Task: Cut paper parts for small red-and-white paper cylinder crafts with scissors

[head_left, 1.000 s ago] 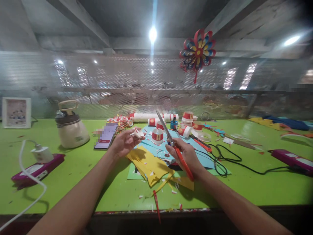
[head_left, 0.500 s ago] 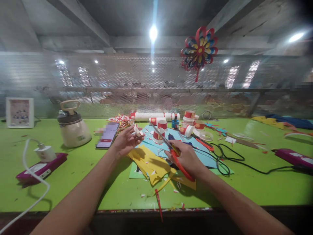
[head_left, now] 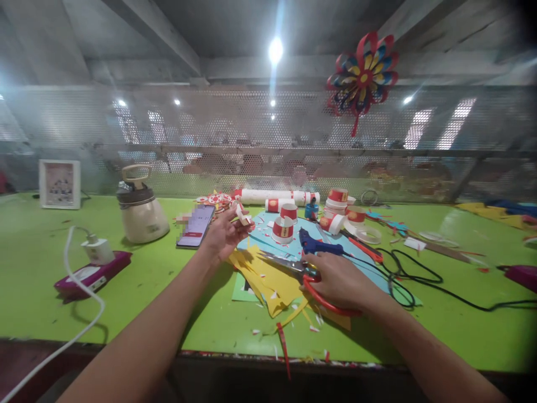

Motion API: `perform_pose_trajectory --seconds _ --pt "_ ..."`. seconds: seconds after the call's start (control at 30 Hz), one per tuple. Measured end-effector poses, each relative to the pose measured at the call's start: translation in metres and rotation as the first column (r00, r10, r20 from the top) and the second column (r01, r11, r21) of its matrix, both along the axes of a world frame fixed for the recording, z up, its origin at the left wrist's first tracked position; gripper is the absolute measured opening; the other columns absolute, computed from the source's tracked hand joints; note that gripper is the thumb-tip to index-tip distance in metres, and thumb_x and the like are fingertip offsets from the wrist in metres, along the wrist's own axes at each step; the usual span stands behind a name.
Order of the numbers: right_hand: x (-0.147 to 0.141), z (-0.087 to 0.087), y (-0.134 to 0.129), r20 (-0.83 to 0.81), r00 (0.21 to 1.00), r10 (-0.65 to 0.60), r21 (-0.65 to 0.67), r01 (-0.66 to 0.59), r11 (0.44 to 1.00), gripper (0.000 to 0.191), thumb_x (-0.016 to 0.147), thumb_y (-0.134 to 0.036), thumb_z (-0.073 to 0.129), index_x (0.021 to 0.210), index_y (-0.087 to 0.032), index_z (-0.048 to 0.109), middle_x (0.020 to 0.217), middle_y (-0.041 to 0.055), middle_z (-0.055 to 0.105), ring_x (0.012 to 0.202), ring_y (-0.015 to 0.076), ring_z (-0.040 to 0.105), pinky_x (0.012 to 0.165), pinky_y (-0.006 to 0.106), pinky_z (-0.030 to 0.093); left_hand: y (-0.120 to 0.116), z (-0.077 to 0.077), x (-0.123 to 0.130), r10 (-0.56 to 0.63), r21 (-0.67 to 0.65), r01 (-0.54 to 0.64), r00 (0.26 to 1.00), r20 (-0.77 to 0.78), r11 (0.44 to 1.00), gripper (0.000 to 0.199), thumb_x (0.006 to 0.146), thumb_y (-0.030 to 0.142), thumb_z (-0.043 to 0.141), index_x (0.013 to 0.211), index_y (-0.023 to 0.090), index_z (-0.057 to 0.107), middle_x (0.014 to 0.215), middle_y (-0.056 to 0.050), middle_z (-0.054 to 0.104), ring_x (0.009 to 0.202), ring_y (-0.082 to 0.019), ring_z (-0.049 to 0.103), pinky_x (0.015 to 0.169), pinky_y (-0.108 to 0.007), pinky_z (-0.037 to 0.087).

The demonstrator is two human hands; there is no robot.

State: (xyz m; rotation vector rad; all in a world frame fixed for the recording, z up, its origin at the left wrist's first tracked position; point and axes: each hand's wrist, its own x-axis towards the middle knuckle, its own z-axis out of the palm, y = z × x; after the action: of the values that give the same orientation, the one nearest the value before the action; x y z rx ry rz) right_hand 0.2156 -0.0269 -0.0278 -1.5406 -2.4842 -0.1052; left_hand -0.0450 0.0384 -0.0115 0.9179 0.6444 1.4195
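Between the fingertips of my left hand point(head_left: 224, 232) is a small white piece of cut paper cup point(head_left: 242, 215). My right hand point(head_left: 335, 280) grips scissors point(head_left: 289, 264) with red handles, low over yellow paper point(head_left: 268, 280), the blades pointing left. Just beyond my right hand lies a blue glue gun point(head_left: 316, 243) on light blue paper point(head_left: 260, 240). Two red and white paper cup pieces point(head_left: 283, 230) stand past the scissors' tips. My right fingers partly hide the scissors' handles.
A smartphone point(head_left: 195, 226), a beige jug point(head_left: 145, 218) and a purple power strip point(head_left: 92, 274) are on the left. Paper cups point(head_left: 338, 197), a tape roll point(head_left: 364, 234) and a black cable point(head_left: 440, 294) lie right. Paper scraps litter the front edge.
The scissors have come down and turned, from pointing up past the cups to lying nearly level. My left hand still has the cup piece. The whole view has shifted, so things appear further right.
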Motion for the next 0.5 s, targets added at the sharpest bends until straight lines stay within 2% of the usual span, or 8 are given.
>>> perform_pose_trajectory --seconds 0.13,0.23,0.37,0.43,0.5 --pt "0.004 0.009 -0.009 0.047 0.998 0.045 0.025 -0.046 0.999 0.033 0.08 -0.024 0.061 0.111 -0.02 0.069 0.084 0.0147 0.071 0.078 0.0343 0.066 0.058 0.035 0.039 0.0 -0.003 0.001 -0.071 -0.013 0.07 0.996 -0.054 0.997 0.03 0.085 0.037 0.054 0.093 0.011 0.066 0.074 -0.011 0.071 0.062 -0.016 0.065 0.059 -0.026 0.052" --pt "0.004 0.027 -0.019 0.025 0.995 0.1 0.06 -0.101 0.993 0.034 0.074 -0.023 0.07 0.108 -0.019 0.071 0.086 0.0147 0.068 0.082 0.0354 0.064 0.062 0.037 0.042 -0.002 -0.004 0.004 -0.165 -0.025 0.163 0.98 -0.107 0.986 0.03 0.085 0.037 0.056 0.093 0.01 0.067 0.074 -0.011 0.07 0.066 -0.017 0.066 0.06 -0.026 0.052" --pt "-0.018 0.05 -0.021 -0.142 0.97 0.199 0.164 -0.176 0.971 0.026 0.089 -0.028 0.058 0.11 -0.017 0.068 0.095 0.0118 0.066 0.083 0.0247 0.062 0.073 0.036 0.046 -0.007 -0.004 0.011 -0.265 -0.049 0.26 0.948 -0.174 0.964 0.026 0.085 0.035 0.057 0.093 0.011 0.065 0.072 -0.009 0.068 0.065 -0.016 0.066 0.058 -0.024 0.051" --pt "-0.036 0.051 -0.013 -0.239 0.935 0.262 0.226 -0.208 0.952 0.023 0.091 -0.027 0.057 0.108 -0.016 0.068 0.1 0.0111 0.066 0.09 0.0221 0.06 0.079 0.034 0.046 -0.01 -0.004 0.015 -0.311 -0.059 0.306 0.931 -0.19 0.95 0.023 0.084 0.034 0.06 0.093 0.013 0.064 0.074 -0.008 0.069 0.063 -0.015 0.065 0.055 -0.022 0.05" --pt "-0.052 0.044 -0.002 -0.324 0.894 0.31 0.265 -0.229 0.937 0.018 0.09 -0.027 0.059 0.101 -0.017 0.069 0.094 0.0083 0.067 0.088 0.0203 0.059 0.079 0.033 0.047 -0.011 -0.006 0.018 -0.352 -0.064 0.346 0.914 -0.204 0.936 0.022 0.081 0.034 0.063 0.09 0.014 0.064 0.074 -0.007 0.068 0.062 -0.014 0.063 0.054 -0.022 0.048"
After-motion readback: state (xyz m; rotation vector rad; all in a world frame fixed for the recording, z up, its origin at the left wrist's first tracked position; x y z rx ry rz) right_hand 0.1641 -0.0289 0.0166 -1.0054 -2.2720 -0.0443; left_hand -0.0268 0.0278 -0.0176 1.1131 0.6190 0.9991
